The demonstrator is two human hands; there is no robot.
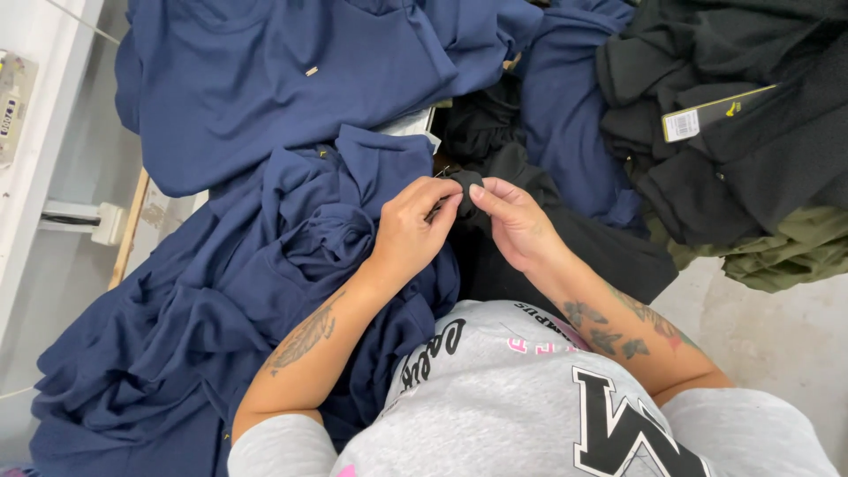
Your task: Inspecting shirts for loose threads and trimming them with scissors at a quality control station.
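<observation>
My left hand (411,228) and my right hand (512,221) meet over my lap, both pinching a small fold of a black garment (565,252). The pinched black fabric bulges between my fingertips at the centre of the view. A thin metal tool tip seems to show by my left fingers, too small to identify. The black garment hangs down toward my grey printed shirt (521,397).
A large heap of navy blue garments (265,106) fills the left and top. Dark charcoal garments with a yellow-edged hang tag (715,110) lie top right, above an olive green garment (786,252). A white surface edge (40,159) runs down the left.
</observation>
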